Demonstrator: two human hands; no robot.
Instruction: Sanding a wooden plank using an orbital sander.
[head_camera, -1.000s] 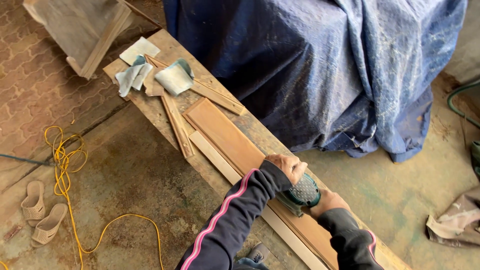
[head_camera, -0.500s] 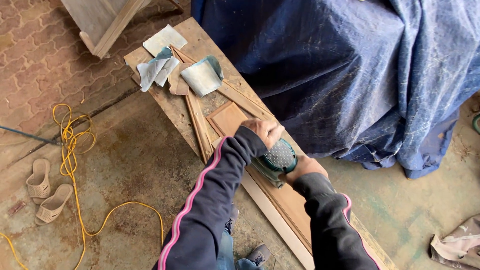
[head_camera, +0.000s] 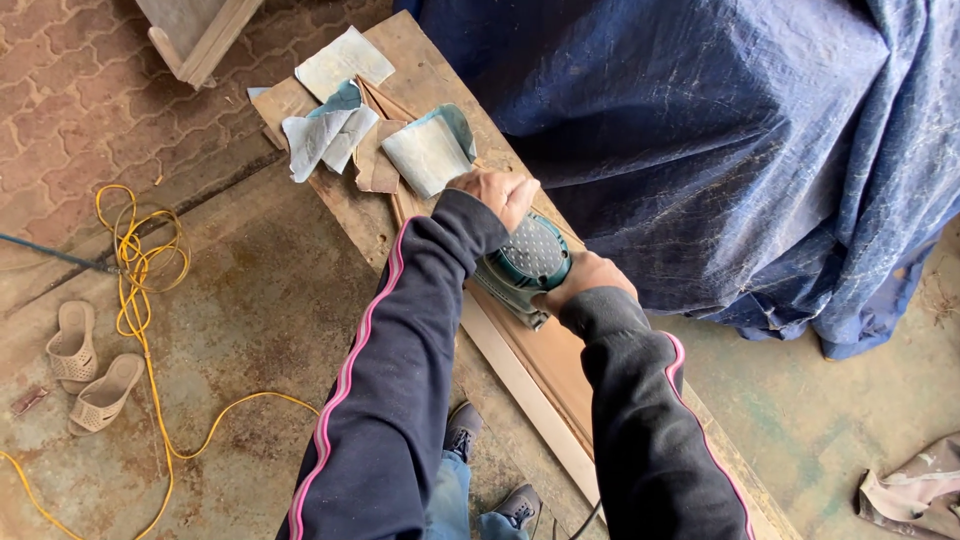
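Both hands are gripping the green sander (head_camera: 525, 268) at frame centre: the left hand (head_camera: 497, 193) clenching its front, the right hand (head_camera: 585, 279) its rear. The brown board (head_camera: 553, 360) beneath is running lengthwise from upper left to lower right along the worktop (head_camera: 345, 205).

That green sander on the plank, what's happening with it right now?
A person in a dark jacket has both hands on the green sander, left hand at its front and right hand behind, pressing it onto a reddish wooden board that lies along a rough bench. Crumpled sandpaper sheets lie just beyond.
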